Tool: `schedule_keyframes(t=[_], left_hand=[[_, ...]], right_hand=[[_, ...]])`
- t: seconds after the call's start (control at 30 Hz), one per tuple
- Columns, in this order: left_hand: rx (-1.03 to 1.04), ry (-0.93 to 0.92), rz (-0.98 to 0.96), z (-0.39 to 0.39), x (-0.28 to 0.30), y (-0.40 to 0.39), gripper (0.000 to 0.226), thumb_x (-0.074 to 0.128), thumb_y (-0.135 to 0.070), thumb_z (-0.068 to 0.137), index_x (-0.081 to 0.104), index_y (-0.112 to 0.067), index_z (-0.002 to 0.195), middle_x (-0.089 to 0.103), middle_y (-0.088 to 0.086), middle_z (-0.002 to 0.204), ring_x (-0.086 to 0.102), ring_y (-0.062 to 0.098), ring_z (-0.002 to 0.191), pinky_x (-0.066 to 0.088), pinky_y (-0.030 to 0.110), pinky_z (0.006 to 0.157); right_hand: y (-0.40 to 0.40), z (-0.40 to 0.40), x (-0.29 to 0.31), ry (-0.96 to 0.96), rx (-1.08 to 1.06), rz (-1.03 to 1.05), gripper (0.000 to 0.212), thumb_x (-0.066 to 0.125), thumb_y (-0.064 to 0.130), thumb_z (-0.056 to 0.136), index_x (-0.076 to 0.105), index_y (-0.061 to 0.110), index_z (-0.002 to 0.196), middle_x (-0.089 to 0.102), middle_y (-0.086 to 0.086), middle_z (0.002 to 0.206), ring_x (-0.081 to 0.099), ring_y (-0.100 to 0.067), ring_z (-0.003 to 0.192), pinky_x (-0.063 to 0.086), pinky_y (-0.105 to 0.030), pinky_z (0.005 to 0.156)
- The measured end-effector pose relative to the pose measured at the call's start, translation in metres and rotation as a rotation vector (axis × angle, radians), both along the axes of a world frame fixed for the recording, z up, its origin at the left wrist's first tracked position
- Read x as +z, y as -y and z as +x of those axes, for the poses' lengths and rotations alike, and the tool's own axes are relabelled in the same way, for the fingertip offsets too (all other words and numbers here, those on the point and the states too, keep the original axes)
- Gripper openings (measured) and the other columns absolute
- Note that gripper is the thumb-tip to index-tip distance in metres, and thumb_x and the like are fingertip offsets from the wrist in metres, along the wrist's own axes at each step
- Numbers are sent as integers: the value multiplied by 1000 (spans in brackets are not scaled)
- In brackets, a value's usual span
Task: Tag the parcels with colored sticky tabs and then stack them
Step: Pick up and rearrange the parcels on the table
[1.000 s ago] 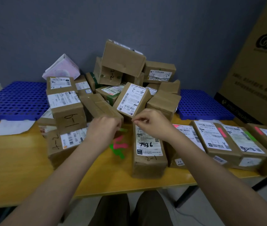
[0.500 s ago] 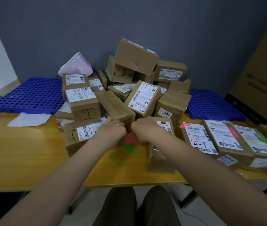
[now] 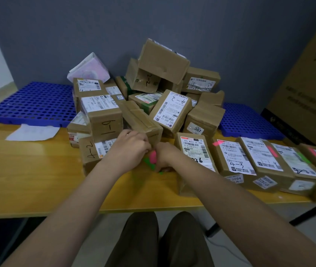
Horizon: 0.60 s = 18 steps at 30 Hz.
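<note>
A heap of brown cardboard parcels (image 3: 165, 112) lies at the back of the yellow table (image 3: 28, 180). Several parcels stand in a row on the right; the nearest, marked 7936 (image 3: 193, 151), has no tab, while the one marked 4-3 (image 3: 234, 157) carries a pink tab. My left hand (image 3: 132, 145) and my right hand (image 3: 165, 155) meet over a pad of pink and green sticky tabs (image 3: 152, 159) on the table. Both hands have curled fingers at the pad, and the fingertips are hidden.
Two blue perforated plastic boards (image 3: 32, 105) lie at the back left and back right. A white paper sheet (image 3: 34, 132) rests on the table's left. A large cardboard carton (image 3: 307, 89) leans at the far right. My knees show below the table's front edge.
My right hand has come down from the top of the 7936 parcel to the sticky tabs beside my left hand. The view has shifted so the parcels sit further right.
</note>
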<state>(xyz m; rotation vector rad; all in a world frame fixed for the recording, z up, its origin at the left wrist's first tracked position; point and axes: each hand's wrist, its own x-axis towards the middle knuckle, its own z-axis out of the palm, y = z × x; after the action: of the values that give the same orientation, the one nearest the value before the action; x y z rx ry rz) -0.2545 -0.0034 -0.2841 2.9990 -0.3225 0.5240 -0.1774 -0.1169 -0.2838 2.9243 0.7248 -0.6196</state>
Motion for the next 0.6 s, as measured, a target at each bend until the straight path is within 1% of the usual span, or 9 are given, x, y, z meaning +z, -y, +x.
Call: schedule_keyframes(t=[0.1,0.17,0.27,0.33,0.37,0.43,0.47,0.53,0.6], left_hand=[[-9,45,-58,-2,1,-2,26,49,-16,96,72,-20,107,64,-1,113,52,25,110,29,35,90],[10,48,-70,-2,2,-3,27,46,-19,97,69,-21,111,62,-2,115,50,23,111,29,33,90],[52,62,-121,-1,5,-5,28,45,-19,98,67,-20,115,61,0,115,50,24,111,34,33,84],[78,90,-203,0,7,-3,27,47,-17,97,68,-17,113,63,3,111,53,26,106,40,34,80],[94,102,-266,1,7,-2,26,48,-17,97,69,-16,112,64,4,109,55,26,104,43,34,78],[121,111,-417,3,9,3,24,49,-21,97,68,-16,112,65,3,103,57,22,98,47,33,76],[121,106,-491,4,11,7,25,50,-24,97,67,-17,113,65,2,103,58,20,96,47,33,76],[94,48,-631,10,13,13,28,55,-29,95,64,-19,119,66,-1,109,61,15,99,49,32,82],[67,-35,-736,19,13,20,28,59,-26,93,64,-18,118,67,-4,107,61,9,97,49,26,82]], right_hand=[[1,-3,-2,67,41,-25,47,72,12,80,53,6,122,58,-11,116,61,-29,103,48,-30,72],[4,-4,0,121,82,-21,36,67,11,85,55,7,118,58,-11,117,60,-28,103,45,-30,71],[6,-3,10,197,146,9,26,64,17,88,58,9,111,58,-10,109,59,-26,94,42,-32,68],[10,-1,21,217,167,78,21,66,31,87,59,12,94,54,-7,92,57,-25,86,38,-31,64],[14,1,26,211,161,126,25,68,35,85,55,14,82,51,-4,84,57,-25,82,37,-30,61],[25,3,38,192,127,252,29,71,32,81,49,16,70,50,-1,74,55,-23,74,36,-28,53],[31,5,42,195,112,319,23,70,26,81,53,15,71,52,-1,73,55,-23,74,36,-28,52],[43,7,47,197,76,451,9,66,18,81,61,12,80,59,-4,77,58,-22,75,42,-30,56],[53,9,49,177,40,596,6,66,17,82,63,12,83,63,-6,78,57,-17,70,46,-31,60]])
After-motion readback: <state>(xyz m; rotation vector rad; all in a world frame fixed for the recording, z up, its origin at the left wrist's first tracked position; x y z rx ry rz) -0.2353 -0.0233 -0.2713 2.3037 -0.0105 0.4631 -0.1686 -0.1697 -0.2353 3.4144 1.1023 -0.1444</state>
